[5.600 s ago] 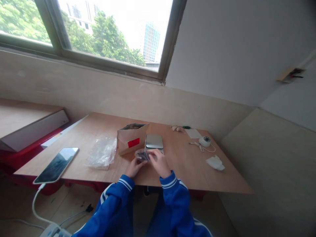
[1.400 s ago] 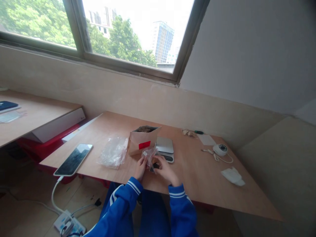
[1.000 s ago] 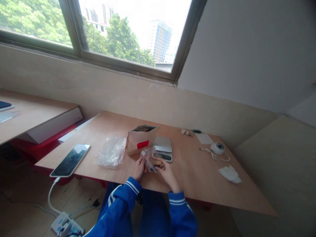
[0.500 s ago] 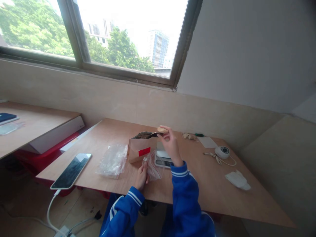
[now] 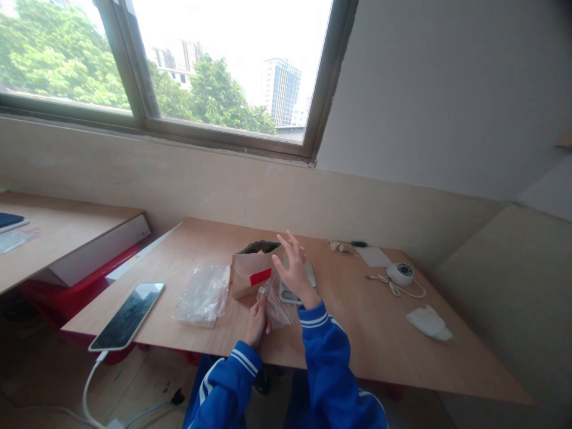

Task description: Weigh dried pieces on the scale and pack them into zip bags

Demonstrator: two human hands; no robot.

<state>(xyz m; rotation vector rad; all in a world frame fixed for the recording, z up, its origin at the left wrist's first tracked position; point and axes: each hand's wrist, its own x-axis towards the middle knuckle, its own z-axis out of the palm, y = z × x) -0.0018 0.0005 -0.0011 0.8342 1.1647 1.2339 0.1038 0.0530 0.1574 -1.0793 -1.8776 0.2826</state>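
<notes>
A brown paper bag (image 5: 250,275) with a red label stands open on the wooden table (image 5: 366,333). My right hand (image 5: 292,267) hovers just right of the bag's mouth, fingers spread and empty. It partly hides a small silver scale (image 5: 291,293) behind it. My left hand (image 5: 257,319) pinches the edge of a small clear plastic bag (image 5: 273,302) near the table's front edge.
A pile of clear plastic bags (image 5: 203,293) lies left of the paper bag, and a phone (image 5: 127,307) on a cable lies at the left corner. At the right are a round white device (image 5: 400,273) with cord, a crumpled tissue (image 5: 428,323) and a paper slip (image 5: 373,256).
My right hand took a piece out of the small clear bag, lifted it over the paper bag's mouth and now is open and empty. The left hand kept hold of the clear bag.
</notes>
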